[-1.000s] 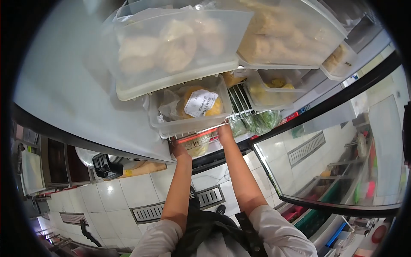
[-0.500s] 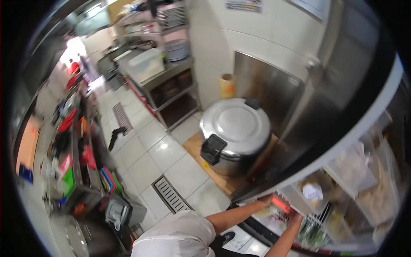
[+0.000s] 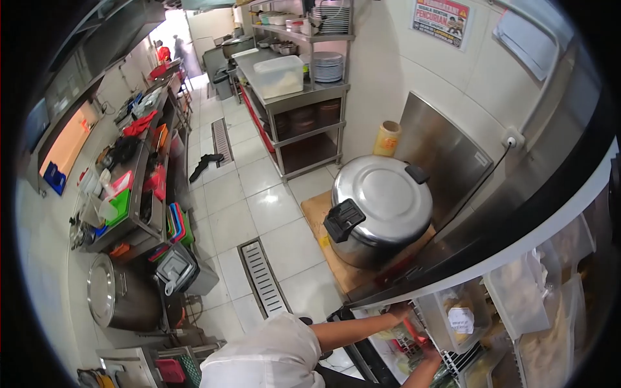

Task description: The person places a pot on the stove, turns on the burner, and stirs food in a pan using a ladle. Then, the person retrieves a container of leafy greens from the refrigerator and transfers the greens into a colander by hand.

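Shirt (image 3: 262, 357): white, short-sleeved, loose cut, fabric creased. Lower garment (image 3: 337, 378): black, plain. Footwear (image 3: 326, 354): dark, mostly hidden.

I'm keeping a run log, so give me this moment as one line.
left hand: at red-edged box | right hand: at its other end | place: open fridge | near: labelled tub

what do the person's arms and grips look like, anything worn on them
The left arm wears a loose, plain whitish short sleeve, its forearm bare. The right forearm is bare too, its sleeve out of view. No glove shows on the left grip or right grip.
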